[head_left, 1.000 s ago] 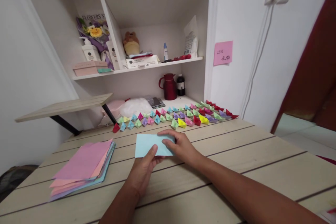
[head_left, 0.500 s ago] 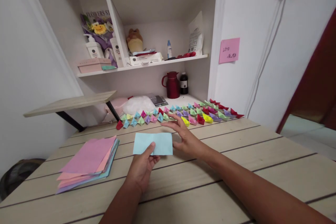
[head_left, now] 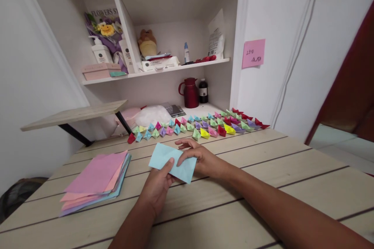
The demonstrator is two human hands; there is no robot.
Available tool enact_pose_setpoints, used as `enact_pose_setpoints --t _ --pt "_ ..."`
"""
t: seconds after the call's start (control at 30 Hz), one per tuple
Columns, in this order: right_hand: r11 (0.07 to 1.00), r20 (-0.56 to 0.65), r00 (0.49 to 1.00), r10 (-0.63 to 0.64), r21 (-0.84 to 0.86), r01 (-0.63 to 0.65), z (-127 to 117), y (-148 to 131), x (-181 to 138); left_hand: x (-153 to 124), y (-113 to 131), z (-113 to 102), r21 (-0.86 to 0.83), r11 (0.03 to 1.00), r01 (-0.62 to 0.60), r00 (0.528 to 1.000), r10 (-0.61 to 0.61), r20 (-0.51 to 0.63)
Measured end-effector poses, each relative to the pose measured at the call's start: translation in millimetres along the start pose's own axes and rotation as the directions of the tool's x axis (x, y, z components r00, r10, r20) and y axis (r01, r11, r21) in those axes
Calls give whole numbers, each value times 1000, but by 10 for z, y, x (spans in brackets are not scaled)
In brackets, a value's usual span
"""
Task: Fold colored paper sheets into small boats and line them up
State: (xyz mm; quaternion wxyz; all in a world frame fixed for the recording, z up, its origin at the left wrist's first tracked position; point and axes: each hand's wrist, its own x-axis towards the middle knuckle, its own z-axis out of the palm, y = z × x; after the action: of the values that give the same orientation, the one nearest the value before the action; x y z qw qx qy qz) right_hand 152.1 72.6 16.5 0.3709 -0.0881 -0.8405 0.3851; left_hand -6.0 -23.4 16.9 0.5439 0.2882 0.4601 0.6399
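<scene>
A light blue sheet of paper (head_left: pixel 163 156), folded into a rectangle, is held above the table and tilted down to the right. My left hand (head_left: pixel 159 186) pinches its lower edge, with the thumb on the front and the fingers behind. My right hand (head_left: pixel 204 159) is closed on the right part of the paper, one finger lying over its front. Its other fingers are partly spread above the top edge, and its thumb is hidden. Beyond the hands, several small folded paper boats (head_left: pixel 213 131) of many colours stand in rows.
To the left lies a stack of coloured paper sheets (head_left: pixel 99 173), pink on top. A raised wooden stand (head_left: pixel 76 113) is at the back left. Behind the boats are a dark red jug (head_left: pixel 190 93), a dark bottle (head_left: pixel 203 91) and white shelves (head_left: pixel 175 66).
My right hand has come in from the right and taken hold of the paper's right part. The paper has turned from level to sloping down rightward. My left hand keeps its pinch.
</scene>
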Motion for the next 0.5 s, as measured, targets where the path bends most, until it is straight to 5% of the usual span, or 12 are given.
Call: enact_pose_setpoints --t 0.23,0.5 --pt "983 -160 971 177 82 -166 9 107 25 23 9 -21 -7 998 66 998 -66 -12" --pt "907 -104 928 359 275 -320 97 162 22 13 22 16 -31 996 88 996 -89 -23"
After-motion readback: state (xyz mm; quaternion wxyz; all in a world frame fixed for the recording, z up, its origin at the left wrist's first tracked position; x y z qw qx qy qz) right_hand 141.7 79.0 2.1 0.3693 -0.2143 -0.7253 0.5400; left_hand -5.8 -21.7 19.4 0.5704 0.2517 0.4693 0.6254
